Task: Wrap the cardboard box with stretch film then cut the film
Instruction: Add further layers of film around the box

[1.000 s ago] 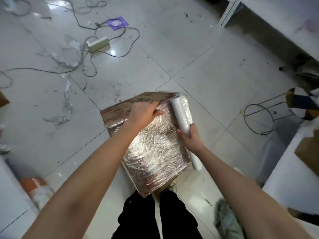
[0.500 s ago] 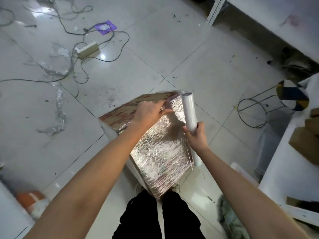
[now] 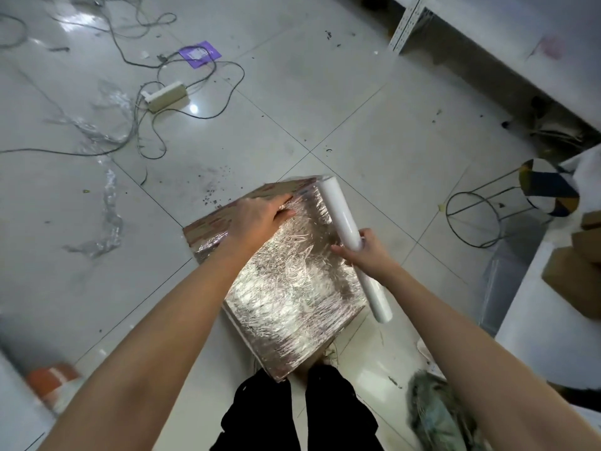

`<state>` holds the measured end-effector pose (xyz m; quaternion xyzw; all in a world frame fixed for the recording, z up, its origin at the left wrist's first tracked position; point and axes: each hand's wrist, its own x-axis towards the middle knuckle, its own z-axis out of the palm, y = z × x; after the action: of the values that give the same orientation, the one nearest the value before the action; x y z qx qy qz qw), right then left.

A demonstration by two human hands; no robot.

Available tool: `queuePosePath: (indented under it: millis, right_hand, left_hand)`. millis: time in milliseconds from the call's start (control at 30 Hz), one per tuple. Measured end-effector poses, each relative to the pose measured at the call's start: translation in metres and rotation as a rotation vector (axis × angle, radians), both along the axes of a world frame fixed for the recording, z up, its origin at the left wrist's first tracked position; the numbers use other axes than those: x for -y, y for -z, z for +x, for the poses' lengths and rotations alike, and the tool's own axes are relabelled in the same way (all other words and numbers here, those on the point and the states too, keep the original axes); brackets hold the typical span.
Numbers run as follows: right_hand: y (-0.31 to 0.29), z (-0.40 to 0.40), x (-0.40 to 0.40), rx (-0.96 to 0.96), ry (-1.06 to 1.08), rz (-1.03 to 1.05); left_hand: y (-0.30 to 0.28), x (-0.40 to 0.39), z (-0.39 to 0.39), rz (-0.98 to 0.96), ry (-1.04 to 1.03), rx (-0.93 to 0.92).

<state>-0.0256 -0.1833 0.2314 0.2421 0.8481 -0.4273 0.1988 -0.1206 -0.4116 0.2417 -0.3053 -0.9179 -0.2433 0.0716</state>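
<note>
Grey tiled floor (image 3: 325, 102), bare tiles beyond. Film-covered brown cardboard box (image 3: 292, 294) by feet; left hand (image 3: 260, 219) flat on far edge; right hand (image 3: 367, 252) grips white stretch-film roll (image 3: 341, 219) along right edge.

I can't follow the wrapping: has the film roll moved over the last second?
Cannot tell. The film roll, held by the right hand, lies along the box's right edge as before; the camera itself shifted.

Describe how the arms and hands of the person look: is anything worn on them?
Both forearms are bare, with no sleeves in view. The left hand and the right hand wear no gloves. I can see no ring, watch or bracelet on either hand or wrist. The fingernails look short and plain. No markings or cables show on the arms.
</note>
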Motion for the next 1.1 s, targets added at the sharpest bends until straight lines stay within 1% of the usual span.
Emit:
queuePosePath:
  millis: [67,200,267,333,400,500,600,733,800,967,1100]
  right_hand:
    - [-0.002,0.000,-0.004,0.013,-0.079,-0.016]
    - [-0.002,0.000,-0.010,-0.040,-0.028,-0.055]
    - [-0.001,-0.002,-0.014,-0.100,-0.065,0.020]
    - [0.003,-0.004,-0.020,-0.155,-0.087,0.087]
    - [0.007,-0.008,-0.026,-0.180,-0.064,0.111]
    - [0.014,-0.018,-0.037,-0.185,-0.030,0.158]
    - [0.020,-0.032,-0.049,-0.154,-0.060,0.169]
    - [0.029,-0.046,-0.061,-0.146,-0.202,0.155]
    - [0.034,-0.051,-0.064,-0.138,-0.241,0.150]
    - [0.034,-0.061,-0.066,-0.159,-0.299,0.095]
    - [0.038,-0.067,-0.070,-0.110,-0.338,0.048]
  left_hand:
    - [0.003,-0.001,-0.001,-0.003,-0.003,0.008]
    - [0.004,-0.001,-0.003,0.014,-0.009,0.055]
    - [0.003,-0.001,-0.005,-0.012,-0.035,0.045]
    - [0.003,-0.001,-0.006,-0.100,-0.095,0.108]
    - [0.004,0.000,-0.007,-0.161,-0.123,0.139]
    - [0.004,-0.002,-0.009,-0.103,-0.105,0.118]
    - [0.000,-0.006,-0.010,-0.098,-0.157,0.146]
    - [0.001,-0.009,-0.003,-0.069,-0.167,0.035]
    - [0.000,-0.011,0.003,-0.080,-0.155,-0.003]
    - [0.002,-0.012,0.001,-0.137,-0.235,-0.042]
    - [0.006,-0.010,0.001,-0.165,-0.250,-0.063]
